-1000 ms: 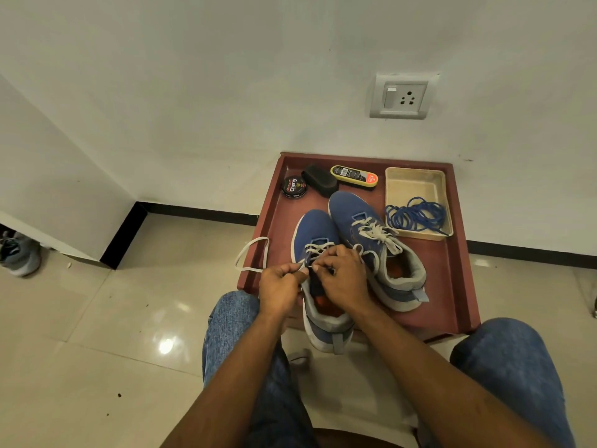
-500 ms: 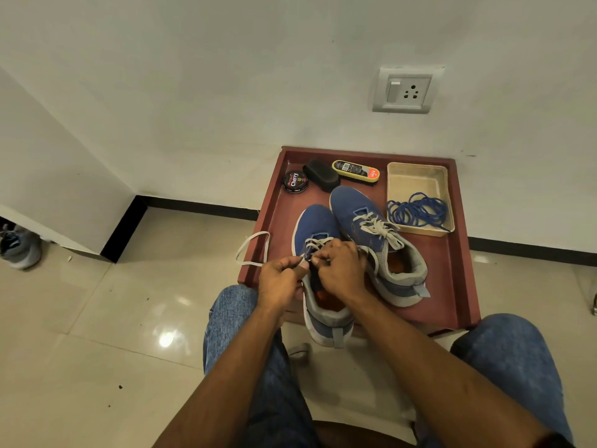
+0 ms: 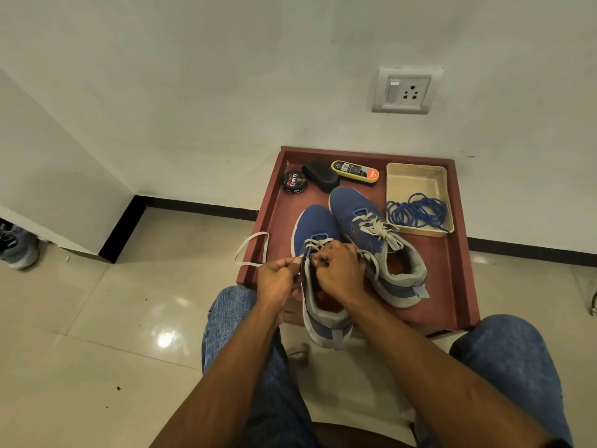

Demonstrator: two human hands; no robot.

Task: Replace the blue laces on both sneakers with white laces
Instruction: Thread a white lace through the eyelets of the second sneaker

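Hands: my left hand (image 3: 280, 279) pinches one end of the white lace (image 3: 250, 250) at the near sneaker's left eyelets; my right hand (image 3: 340, 270) curls round the other end on the tongue side. Both grips are closed on lace.
Change: over the last second both hands have crept slightly up the shoe, and the slack loop to the left looks a little shorter. I judge the lacing is about halfway up.
Near sneaker (image 3: 318, 286): heel overhangs the near edge of the red tray (image 3: 452, 286); a hard tug could slide it off.
Far sneaker (image 3: 371, 237): just beside the near one, already laced white, so one shoe is done.
Blue laces (image 3: 416, 211): coiled in the beige tub (image 3: 416, 176), well apart from my hands.
Back row: polish tin (image 3: 294, 182), black brush (image 3: 321, 176), yellow sponge pack (image 3: 354, 171) near the tray's far rim.
Room: open floor (image 3: 129, 302) to the left, where the loop hangs over the tray's edge; to the right, the far sneaker crowds my wrist.
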